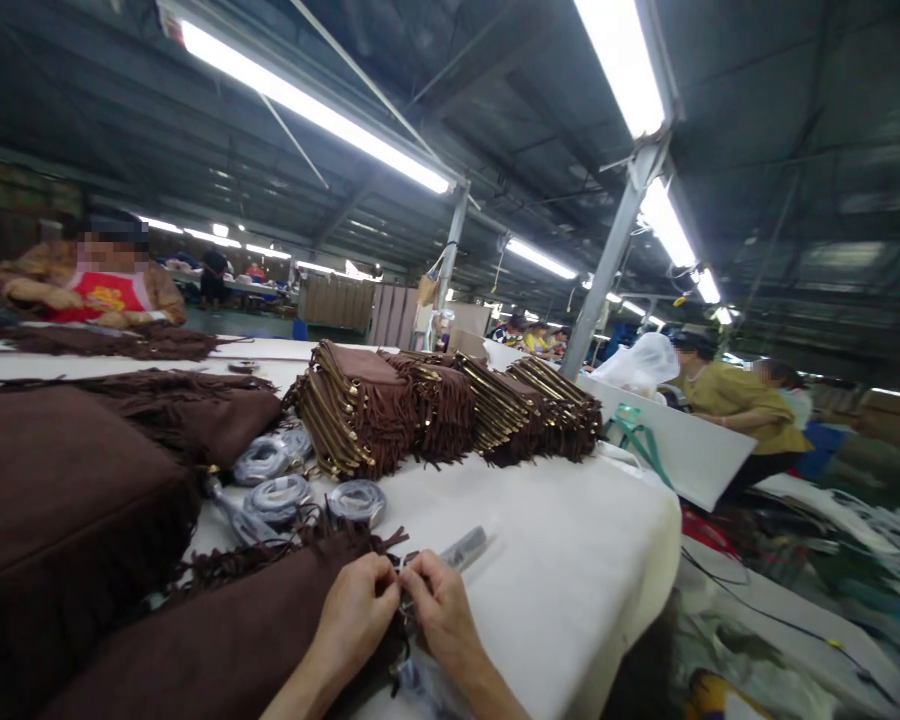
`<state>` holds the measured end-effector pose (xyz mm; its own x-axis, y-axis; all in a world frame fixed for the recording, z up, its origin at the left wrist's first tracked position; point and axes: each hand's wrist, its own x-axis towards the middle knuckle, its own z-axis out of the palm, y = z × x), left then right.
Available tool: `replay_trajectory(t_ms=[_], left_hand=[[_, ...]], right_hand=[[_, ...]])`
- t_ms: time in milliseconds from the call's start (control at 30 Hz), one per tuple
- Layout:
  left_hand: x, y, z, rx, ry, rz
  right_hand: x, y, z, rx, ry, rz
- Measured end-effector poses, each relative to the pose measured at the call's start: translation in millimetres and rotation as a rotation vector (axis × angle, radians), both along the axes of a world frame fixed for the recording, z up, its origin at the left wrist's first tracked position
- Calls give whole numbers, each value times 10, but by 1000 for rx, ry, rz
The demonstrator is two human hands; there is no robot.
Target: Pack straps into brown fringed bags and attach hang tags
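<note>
Your left hand (360, 610) and right hand (439, 612) meet fingertip to fingertip on the white table (570, 570), well in front of the stack of fringed bags (435, 405) and nearer to you. Both hands are closed in a fine pinch at the corner of the brown suede bag (225, 645). Thumbs and forefingers are drawn tight, with no gap showing. A small fitting sits between the fingertips, but it is too small to identify. The bag lies flat under your left forearm, its fringe (300, 548) spread towards the stack.

A slim grey packet (463, 548) lies on the table just beyond your right hand, between it and the stack. It is touching neither.

Three coiled straps in clear wrap (279, 495) lie between the bag in hand and the stack's left end. A thick pile of brown suede (60, 500) lies left of the stack, extending out of frame.

The stack itself stands on edge in a row, with the gold zip edges facing you.

A co-worker in a red apron (109, 292) is at work far behind and left of the stack. A co-worker in a mustard shirt (735, 402) is to its right, past the table's end.
</note>
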<state>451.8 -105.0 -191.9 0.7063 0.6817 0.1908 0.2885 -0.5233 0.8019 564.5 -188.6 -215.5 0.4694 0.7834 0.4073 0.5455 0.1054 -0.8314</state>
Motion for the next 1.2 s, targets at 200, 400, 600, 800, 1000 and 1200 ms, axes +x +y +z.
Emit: replay_trajectory(t_ms=[200, 400, 600, 800, 1000, 1200], left_hand=[[-33, 4, 43, -127, -105, -14], [-7, 60, 36, -331, -217, -55], [-37, 108, 135, -664, -345, -95], [-120, 61, 205, -883, -437, -131], [-148, 19, 311, -1019, -497, -115], [-150, 33, 247, -1019, -548, -149]], right_hand=[[44, -10, -41, -23, 23, 24], [44, -38, 0, -52, 100, 82], [91, -189, 332, -205, 422, 376], [118, -356, 496, -168, 811, 454], [138, -418, 373, 14, 981, 540], [87, -270, 296, -122, 616, 269]])
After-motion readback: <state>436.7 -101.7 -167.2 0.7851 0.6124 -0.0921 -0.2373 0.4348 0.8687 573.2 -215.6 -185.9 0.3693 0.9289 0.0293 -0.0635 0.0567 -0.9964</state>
